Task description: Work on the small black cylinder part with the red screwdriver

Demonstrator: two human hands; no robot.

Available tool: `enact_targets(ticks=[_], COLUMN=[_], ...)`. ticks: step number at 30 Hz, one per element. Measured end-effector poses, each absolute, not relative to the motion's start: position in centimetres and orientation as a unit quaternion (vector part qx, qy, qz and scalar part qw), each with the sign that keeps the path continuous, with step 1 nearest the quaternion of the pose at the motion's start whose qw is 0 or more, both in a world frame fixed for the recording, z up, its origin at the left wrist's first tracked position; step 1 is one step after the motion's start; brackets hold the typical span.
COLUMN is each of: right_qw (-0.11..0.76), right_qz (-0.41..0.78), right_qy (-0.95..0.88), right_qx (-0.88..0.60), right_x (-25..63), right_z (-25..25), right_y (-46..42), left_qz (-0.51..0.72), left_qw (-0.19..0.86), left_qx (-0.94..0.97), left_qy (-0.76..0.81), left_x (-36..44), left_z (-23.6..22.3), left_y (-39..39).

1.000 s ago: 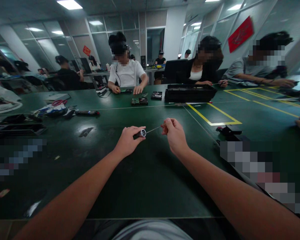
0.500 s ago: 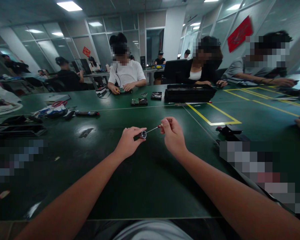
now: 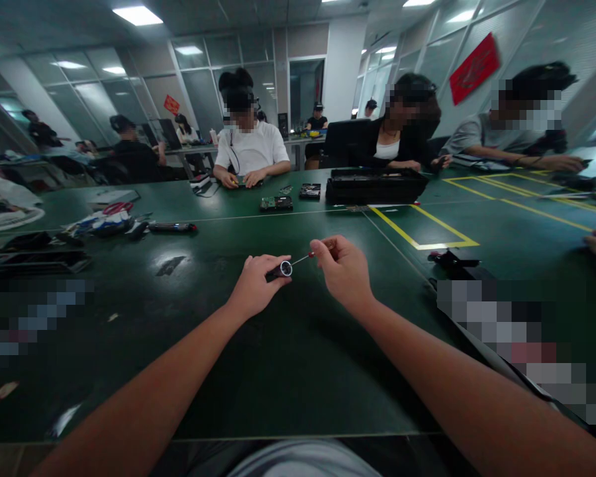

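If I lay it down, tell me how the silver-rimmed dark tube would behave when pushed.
The silver-rimmed dark tube would likely roll, judging by its round end. Pinched in the left hand, it shows no bend, so it is probably stiff.

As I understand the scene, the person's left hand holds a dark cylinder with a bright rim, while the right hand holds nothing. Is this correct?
Not quite: the right hand is not empty. The head view shows it gripping a thin-shafted tool, pointed toward the cylinder's rim. The left hand does hold the dark cylinder.
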State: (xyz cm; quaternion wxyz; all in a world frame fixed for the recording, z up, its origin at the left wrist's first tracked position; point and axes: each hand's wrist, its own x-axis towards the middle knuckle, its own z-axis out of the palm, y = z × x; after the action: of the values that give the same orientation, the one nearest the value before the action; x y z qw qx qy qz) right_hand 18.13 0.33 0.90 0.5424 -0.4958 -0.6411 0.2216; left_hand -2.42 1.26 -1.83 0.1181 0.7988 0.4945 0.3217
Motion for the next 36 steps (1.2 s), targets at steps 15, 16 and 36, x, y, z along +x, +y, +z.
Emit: enact_targets(ticks=[15, 16, 36], right_qw=[0.520, 0.519, 0.631], right_qz=[0.198, 0.206, 0.408], right_qy=[-0.684, -0.685, -0.449], right_qx=[-0.471, -0.469, -0.484], right_x=[18.2, 18.2, 18.8], right_z=[1.0, 1.0, -1.8], right_y=[0.2, 0.2, 3.7], left_qz=[0.318, 0.322, 0.288], left_qw=[0.134, 0.133, 0.142], left_qx=[0.788, 0.786, 0.797], left_qy=[0.510, 0.511, 0.511], left_x=[-2.5, -2.5, -2.6], left_z=[-2.1, -2.1, -1.7], left_y=[1.3, 1.3, 1.5])
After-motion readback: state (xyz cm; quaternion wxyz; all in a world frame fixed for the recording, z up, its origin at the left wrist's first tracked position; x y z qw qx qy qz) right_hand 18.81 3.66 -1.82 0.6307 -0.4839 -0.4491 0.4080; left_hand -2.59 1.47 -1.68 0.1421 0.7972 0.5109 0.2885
